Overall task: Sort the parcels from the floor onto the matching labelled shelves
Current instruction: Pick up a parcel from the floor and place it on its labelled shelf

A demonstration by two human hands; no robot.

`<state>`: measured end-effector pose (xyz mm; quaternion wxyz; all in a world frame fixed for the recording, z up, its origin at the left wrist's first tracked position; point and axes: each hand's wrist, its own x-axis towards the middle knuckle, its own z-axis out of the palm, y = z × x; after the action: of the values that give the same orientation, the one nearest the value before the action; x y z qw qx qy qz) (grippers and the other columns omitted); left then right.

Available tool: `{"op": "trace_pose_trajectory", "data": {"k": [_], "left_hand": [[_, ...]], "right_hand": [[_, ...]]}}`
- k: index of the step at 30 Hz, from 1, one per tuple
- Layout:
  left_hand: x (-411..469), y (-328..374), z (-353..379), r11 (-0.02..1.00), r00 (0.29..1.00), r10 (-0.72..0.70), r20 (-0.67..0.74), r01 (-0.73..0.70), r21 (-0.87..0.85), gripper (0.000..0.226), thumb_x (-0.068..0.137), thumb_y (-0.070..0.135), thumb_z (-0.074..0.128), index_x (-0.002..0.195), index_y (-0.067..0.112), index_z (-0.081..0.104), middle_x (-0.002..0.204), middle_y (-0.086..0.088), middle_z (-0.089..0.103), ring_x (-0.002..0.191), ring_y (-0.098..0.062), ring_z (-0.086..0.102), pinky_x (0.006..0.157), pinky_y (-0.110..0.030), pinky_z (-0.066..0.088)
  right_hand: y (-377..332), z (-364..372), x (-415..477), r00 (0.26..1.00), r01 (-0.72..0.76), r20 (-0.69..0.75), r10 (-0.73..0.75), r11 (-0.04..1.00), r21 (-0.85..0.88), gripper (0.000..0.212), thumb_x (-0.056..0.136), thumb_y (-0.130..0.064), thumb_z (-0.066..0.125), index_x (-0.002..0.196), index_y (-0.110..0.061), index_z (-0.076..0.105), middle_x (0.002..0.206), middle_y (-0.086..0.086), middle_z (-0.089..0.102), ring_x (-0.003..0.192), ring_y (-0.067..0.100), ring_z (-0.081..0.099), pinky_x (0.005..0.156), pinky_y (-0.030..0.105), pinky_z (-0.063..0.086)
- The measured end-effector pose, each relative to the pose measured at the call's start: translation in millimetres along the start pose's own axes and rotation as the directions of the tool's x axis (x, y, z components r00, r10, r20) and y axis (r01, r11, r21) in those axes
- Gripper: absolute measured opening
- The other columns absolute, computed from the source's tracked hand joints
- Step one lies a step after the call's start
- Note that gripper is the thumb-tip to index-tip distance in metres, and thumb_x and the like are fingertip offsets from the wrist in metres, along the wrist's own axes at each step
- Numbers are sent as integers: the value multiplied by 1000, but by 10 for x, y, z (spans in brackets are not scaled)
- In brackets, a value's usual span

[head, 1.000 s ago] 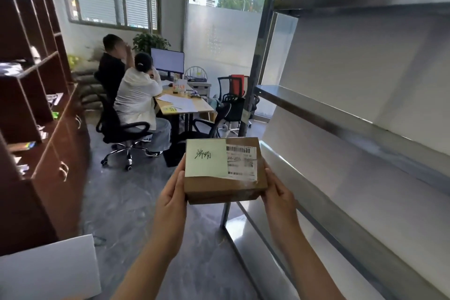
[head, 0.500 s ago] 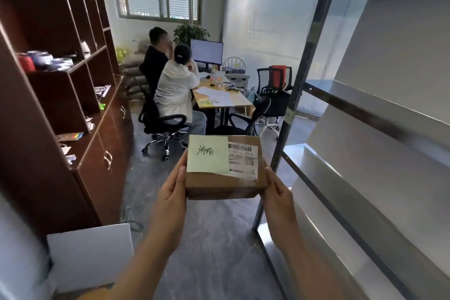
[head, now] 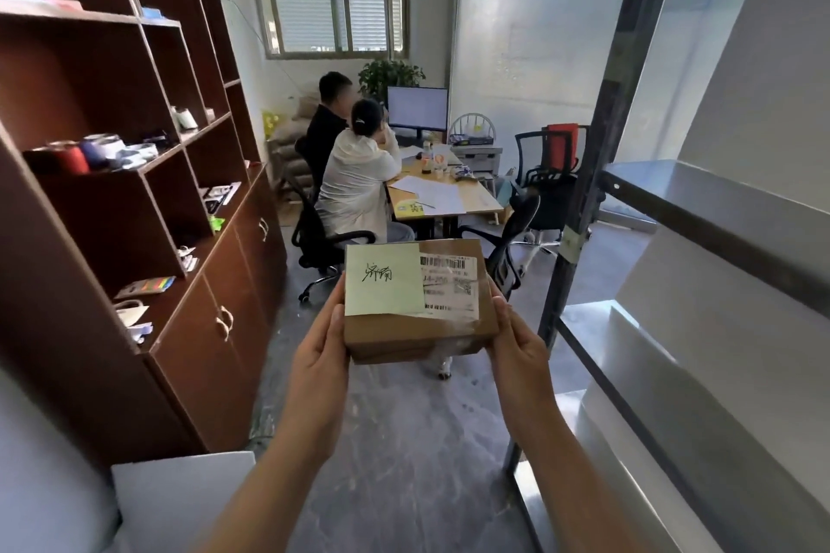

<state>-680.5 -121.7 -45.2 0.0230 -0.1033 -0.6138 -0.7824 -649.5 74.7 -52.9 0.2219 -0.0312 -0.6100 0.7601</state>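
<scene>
I hold a small brown cardboard parcel [head: 417, 330] level in front of me, at the centre of the view. A pale green note with handwritten characters and a white barcode label cover its top. My left hand [head: 321, 361] grips its left side and my right hand [head: 516, 346] grips its right side. The metal shelf unit [head: 700, 207] stands on my right, its steel shelves bare where I can see them. I see no shelf labels in this view.
A dark wooden bookcase [head: 134, 202] with cupboards lines the left wall. A white box [head: 179, 498] sits low at the left. Two people sit at a desk [head: 444, 198] ahead, with office chairs around it. Grey floor [head: 404, 440] lies between bookcase and shelf unit.
My view has swung left: the bookcase fills more of the frame and the metal shelves have slid toward the right edge. The parcel stays held in both hands, same pose.
</scene>
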Motion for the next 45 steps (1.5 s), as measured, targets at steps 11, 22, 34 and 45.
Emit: {"op": "trace_pose_trajectory", "data": {"k": [11, 22, 34, 45], "left_hand": [[564, -245, 367, 1000, 1000, 7, -12, -7, 20, 37, 104, 35, 45, 137, 45, 58, 147, 13, 58, 141, -8, 46, 122, -43, 32], [1412, -421, 127, 1000, 999, -19, -51, 20, 19, 37, 97, 47, 49, 133, 51, 59, 146, 13, 58, 141, -9, 46, 121, -43, 32], [2856, -589, -382, 999, 999, -41, 9, 41, -7, 32, 98, 41, 51, 123, 55, 65, 139, 19, 63, 137, -4, 50, 121, -40, 34], [4106, -1011, -551, 987, 983, -122, 134, 134, -89, 32, 107, 26, 43, 124, 41, 66, 124, 20, 72, 121, 1, 63, 98, -21, 51]], "right_hand": [[187, -260, 680, 999, -13, 30, 11, 999, 52, 35, 105, -22, 38, 133, -25, 59, 113, -14, 75, 106, 1, 69, 79, 13, 56], [480, 117, 1438, 997, -5, 82, 0, 998, 59, 36, 101, -28, 41, 132, -28, 59, 134, 2, 66, 124, 14, 62, 97, 23, 54], [1004, 897, 2544, 1000, 1, -6, 0, 996, 93, 35, 104, -17, 38, 134, -21, 57, 137, 6, 63, 122, 16, 62, 93, 24, 56], [1370, 1223, 3261, 985, 44, -164, -62, 993, -114, 42, 94, -35, 46, 134, -35, 58, 129, -5, 69, 119, 15, 65, 95, 46, 57]]}}
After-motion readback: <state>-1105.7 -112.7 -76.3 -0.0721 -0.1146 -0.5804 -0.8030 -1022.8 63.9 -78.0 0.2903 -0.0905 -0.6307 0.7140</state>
